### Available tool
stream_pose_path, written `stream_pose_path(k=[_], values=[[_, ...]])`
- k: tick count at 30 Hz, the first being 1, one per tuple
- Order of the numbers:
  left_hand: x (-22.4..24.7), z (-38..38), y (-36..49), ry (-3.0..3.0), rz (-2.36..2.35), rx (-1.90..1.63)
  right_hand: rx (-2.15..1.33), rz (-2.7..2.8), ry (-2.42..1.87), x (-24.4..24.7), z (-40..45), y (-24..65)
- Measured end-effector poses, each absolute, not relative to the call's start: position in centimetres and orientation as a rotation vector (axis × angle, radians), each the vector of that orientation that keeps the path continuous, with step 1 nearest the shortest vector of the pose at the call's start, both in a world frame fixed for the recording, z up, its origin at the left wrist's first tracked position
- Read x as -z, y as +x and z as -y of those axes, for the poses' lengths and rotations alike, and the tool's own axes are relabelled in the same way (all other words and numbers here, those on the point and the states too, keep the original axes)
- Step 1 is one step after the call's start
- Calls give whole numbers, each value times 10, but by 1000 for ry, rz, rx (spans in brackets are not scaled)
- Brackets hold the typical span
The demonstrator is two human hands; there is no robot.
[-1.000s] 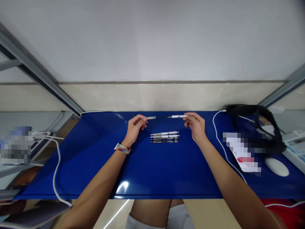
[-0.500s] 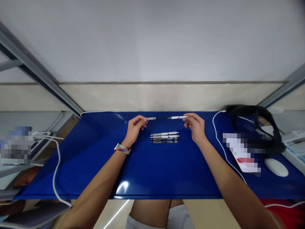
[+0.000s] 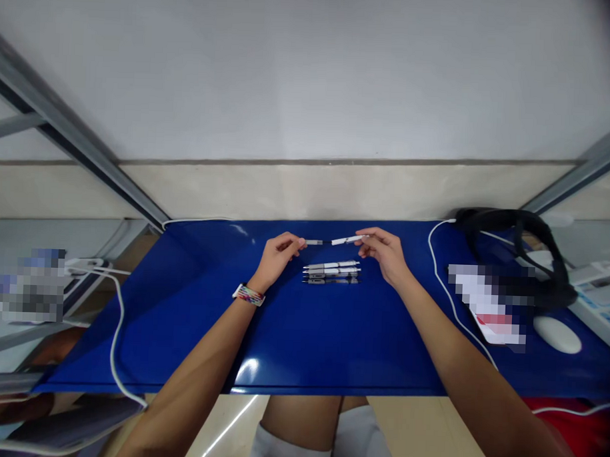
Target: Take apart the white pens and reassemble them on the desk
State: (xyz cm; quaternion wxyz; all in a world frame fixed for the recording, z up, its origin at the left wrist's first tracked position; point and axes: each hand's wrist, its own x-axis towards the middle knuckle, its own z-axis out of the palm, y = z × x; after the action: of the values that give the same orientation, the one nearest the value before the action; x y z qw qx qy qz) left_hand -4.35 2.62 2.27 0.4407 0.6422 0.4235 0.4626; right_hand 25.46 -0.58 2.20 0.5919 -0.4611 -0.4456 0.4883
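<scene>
Between finger and thumb my left hand (image 3: 280,257) pinches a thin pen part (image 3: 314,242), grey at its left and dark toward its right end. My right hand (image 3: 385,256) is closed on a white pen barrel with dark marks (image 3: 346,240), slightly tilted. The dark end meets the barrel's left opening; how far it reaches inside is hidden. Just below both hands, several pens (image 3: 331,269) lie side by side on the blue table (image 3: 331,336). Some are white and grey, and the nearest looks dark and see-through.
At the right lie a black headset-like strap (image 3: 519,256), a phone-like object with a blurred screen (image 3: 487,308), and a white mouse (image 3: 557,334). White cables (image 3: 440,280) run across the right side and hang at the left (image 3: 115,342). A wall (image 3: 296,195) stands behind the table.
My hands have come closer together. The gap between the grey piece and the white barrel has shortened, with less of the dark length showing. The barrel now tilts a little more.
</scene>
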Motion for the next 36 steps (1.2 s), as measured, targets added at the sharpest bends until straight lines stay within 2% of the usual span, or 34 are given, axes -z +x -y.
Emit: stream_pose_path(k=[7,25,36], values=[[-19,-29,-45,1567,-1052,-1107,-1104,1111,-1056,-23,8,250],[-15,-35,-49,1395,-991,-1199,-1142,868,-1012,-32,9,255],[-28,-21,-38,1416,-936,-1154,-1549,779,-909,-38,18,236]])
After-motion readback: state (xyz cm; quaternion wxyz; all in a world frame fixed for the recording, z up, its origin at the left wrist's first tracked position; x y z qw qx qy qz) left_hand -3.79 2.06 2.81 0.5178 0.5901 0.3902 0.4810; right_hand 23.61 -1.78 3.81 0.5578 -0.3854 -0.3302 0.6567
